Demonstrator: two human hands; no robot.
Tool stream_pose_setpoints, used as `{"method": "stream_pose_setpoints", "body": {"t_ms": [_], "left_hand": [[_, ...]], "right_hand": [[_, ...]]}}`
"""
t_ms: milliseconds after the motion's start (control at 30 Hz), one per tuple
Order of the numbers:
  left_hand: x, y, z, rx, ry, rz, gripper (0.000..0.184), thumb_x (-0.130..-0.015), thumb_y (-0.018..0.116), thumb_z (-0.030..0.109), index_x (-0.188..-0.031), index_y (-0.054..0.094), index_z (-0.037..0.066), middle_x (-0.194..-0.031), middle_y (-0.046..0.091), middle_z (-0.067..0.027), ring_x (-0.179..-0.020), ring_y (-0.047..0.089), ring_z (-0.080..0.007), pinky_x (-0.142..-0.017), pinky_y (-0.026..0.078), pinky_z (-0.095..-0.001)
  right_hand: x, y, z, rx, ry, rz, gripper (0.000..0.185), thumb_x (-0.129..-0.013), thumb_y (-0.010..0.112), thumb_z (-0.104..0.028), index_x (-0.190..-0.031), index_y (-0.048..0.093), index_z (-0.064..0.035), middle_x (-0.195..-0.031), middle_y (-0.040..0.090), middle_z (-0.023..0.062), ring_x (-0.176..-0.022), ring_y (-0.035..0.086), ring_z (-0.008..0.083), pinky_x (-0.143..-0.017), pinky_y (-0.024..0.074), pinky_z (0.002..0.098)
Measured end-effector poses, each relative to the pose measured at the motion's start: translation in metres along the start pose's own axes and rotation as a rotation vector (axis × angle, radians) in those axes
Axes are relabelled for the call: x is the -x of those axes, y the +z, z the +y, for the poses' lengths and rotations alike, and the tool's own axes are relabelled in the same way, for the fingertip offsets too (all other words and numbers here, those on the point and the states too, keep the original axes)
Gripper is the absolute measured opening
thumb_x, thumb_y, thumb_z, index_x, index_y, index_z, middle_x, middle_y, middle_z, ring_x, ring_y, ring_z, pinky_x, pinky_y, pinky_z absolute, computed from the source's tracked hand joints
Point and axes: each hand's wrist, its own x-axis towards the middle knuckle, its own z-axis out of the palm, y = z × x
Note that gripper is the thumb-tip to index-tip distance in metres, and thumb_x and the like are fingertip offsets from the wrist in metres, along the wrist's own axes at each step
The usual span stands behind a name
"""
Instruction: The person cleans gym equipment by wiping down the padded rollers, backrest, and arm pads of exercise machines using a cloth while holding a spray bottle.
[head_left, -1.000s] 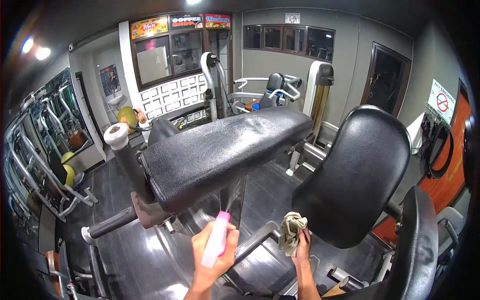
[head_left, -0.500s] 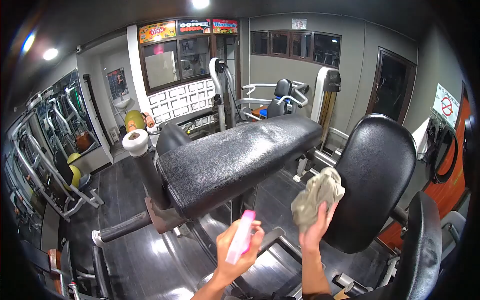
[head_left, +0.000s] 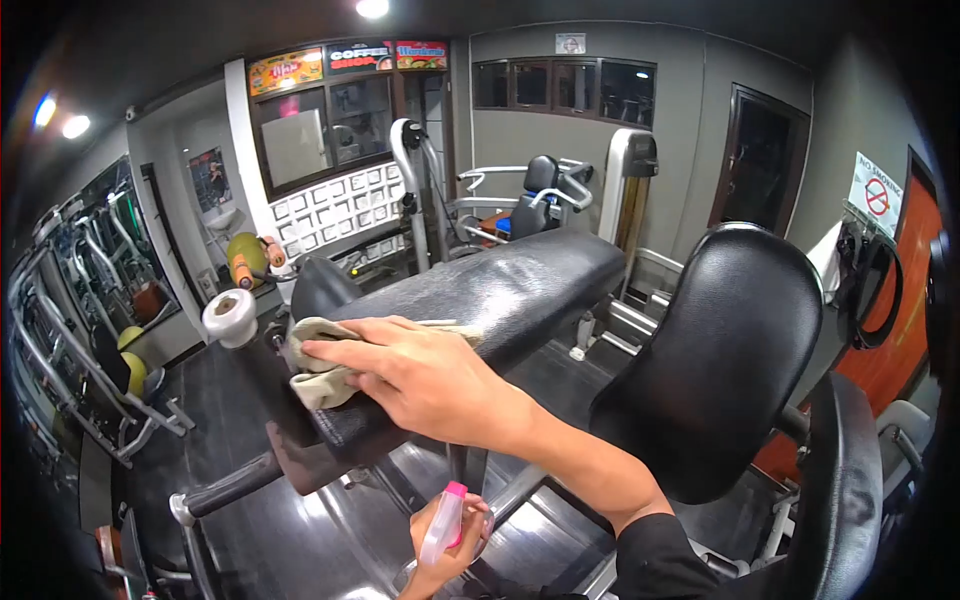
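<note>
My right hand (head_left: 425, 375) presses a crumpled grey-beige cloth (head_left: 325, 388) onto the near left end of the long black padded bench (head_left: 510, 290). Its fingers lie bent over the cloth, and my forearm crosses in front of the pad. Lower down, my left hand (head_left: 440, 545) is closed around a pink and translucent spray bottle (head_left: 445, 522), apart from the bench. Part of the bottle is hidden by the fingers. A black padded backrest (head_left: 740, 330) stands to the right of my right arm.
A white-capped post (head_left: 230, 318) rises by the bench's left end. A padded roller bar (head_left: 230, 485) sticks out below it. At the right edge is another black pad (head_left: 848, 490). More gym machines (head_left: 545, 195) stand behind, and a rack (head_left: 75, 330) is on the left.
My right hand has moved left with the cloth, from beside the backrest onto the bench's left end. My left hand has dropped lower with the spray bottle. The view has shifted slightly.
</note>
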Motion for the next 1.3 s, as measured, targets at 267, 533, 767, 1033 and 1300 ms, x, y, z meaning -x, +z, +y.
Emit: {"method": "stream_pose_setpoints", "body": {"t_ms": [267,533,767,1033,1300], "left_hand": [[-0.026,0.039,-0.025,0.005,0.054,-0.15,0.013,-0.086,0.059,-0.003,-0.098,0.057,-0.008,-0.08,0.066,-0.0122,-0.063,0.065,-0.0133,-0.059,0.051,-0.0252],[-0.035,0.025,-0.035,0.108,-0.021,-0.148,0.013,-0.087,0.059,-0.003,-0.099,0.056,-0.008,-0.081,0.066,-0.0132,-0.061,0.064,-0.013,-0.055,0.051,-0.0249],[-0.029,0.017,-0.028,0.099,-0.028,-0.092,0.015,-0.086,0.058,-0.006,-0.101,0.056,-0.008,-0.084,0.064,-0.0144,-0.063,0.064,-0.0134,-0.056,0.053,-0.025],[-0.015,0.005,-0.029,0.013,-0.038,-0.055,0.015,-0.086,0.058,-0.006,-0.1,0.057,-0.009,-0.082,0.065,-0.0135,-0.06,0.064,-0.0139,-0.054,0.052,-0.0244],[-0.01,-0.002,-0.023,-0.024,-0.055,-0.073,0.011,-0.088,0.055,-0.005,-0.098,0.054,-0.008,-0.082,0.063,-0.0141,-0.064,0.066,-0.0167,-0.057,0.054,-0.0272]], "right_hand": [[-0.032,0.032,0.005,-0.061,-0.094,0.044,0.038,-0.077,0.053,-0.002,-0.113,0.065,-0.0095,-0.095,0.064,0.0111,-0.09,0.063,0.0306,-0.08,0.05,0.0409],[-0.009,-0.047,0.097,0.14,0.286,-0.219,0.039,-0.079,0.052,-0.006,-0.113,0.067,-0.0188,-0.093,0.068,0.0167,-0.088,0.066,0.0326,-0.08,0.0527,0.0436],[0.035,-0.152,0.236,0.495,0.736,-0.086,0.032,-0.078,0.059,-0.007,-0.108,0.069,-0.0105,-0.094,0.068,0.0207,-0.089,0.067,0.0332,-0.083,0.0529,0.0374],[0.049,-0.172,0.291,0.783,0.977,-0.003,0.034,-0.081,0.055,-0.01,-0.112,0.069,-0.018,-0.105,0.068,0.0155,-0.1,0.065,0.0326,-0.088,0.0504,0.0397],[0.044,-0.156,0.288,0.722,0.945,-0.148,0.039,-0.085,0.058,-0.024,-0.124,0.06,-0.022,-0.112,0.066,0.0147,-0.105,0.063,0.0324,-0.091,0.0485,0.0434]]}}
